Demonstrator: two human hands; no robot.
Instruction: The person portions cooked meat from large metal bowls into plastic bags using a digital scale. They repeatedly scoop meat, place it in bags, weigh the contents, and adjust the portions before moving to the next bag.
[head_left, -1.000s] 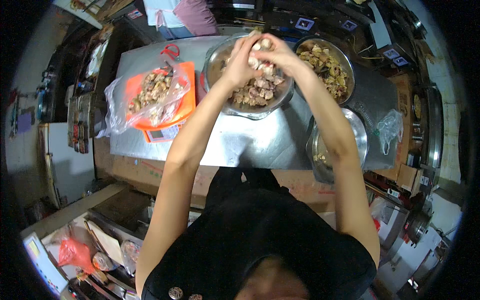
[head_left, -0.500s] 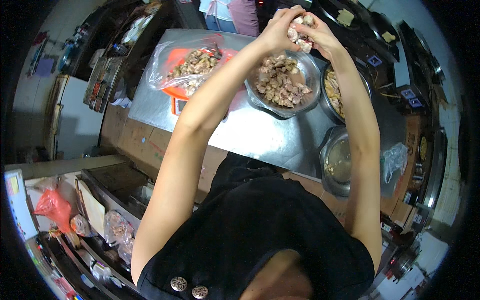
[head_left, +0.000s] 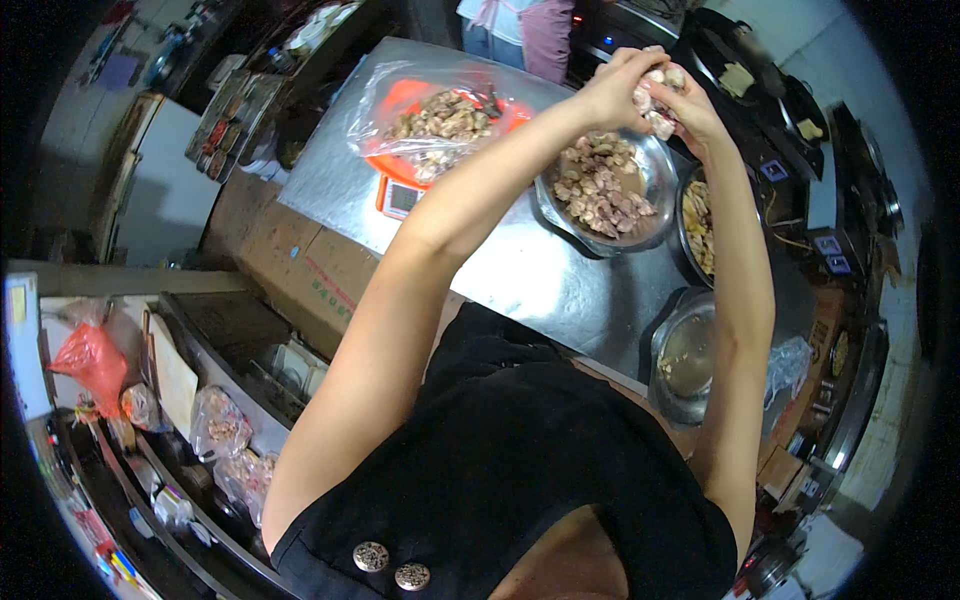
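My left hand (head_left: pixel 618 94) and my right hand (head_left: pixel 700 110) are closed together round a clump of pale, chopped meat pieces (head_left: pixel 658 122). They hold it above the far edge of a steel bowl (head_left: pixel 662 168). Inside that bowl lie many browner meat chunks (head_left: pixel 605 190). To its right, partly behind my right forearm, a dark-rimmed basin holds yellowish meat pieces (head_left: pixel 697 225). Left of my left forearm, more chopped meat (head_left: pixel 440 118) sits in a clear plastic bag (head_left: pixel 372 110) over an orange tray (head_left: pixel 381 165), on an orange scale (head_left: pixel 400 200).
The steel table (head_left: pixel 540 315) spans the space in front of me. A steel bowl with shallow liquid and scraps (head_left: pixel 690 345) stands near its right end, beside a clear plastic bag (head_left: pixel 789 365). A person in a pink apron (head_left: pixel 545 40) stands beyond the table. Pans (head_left: pixel 745 75) are at the far right.
My view has turned, so the table and bowls sit farther right and lower in the picture. Both hands still hold the meat clump above the bowl; more of the scale shows.
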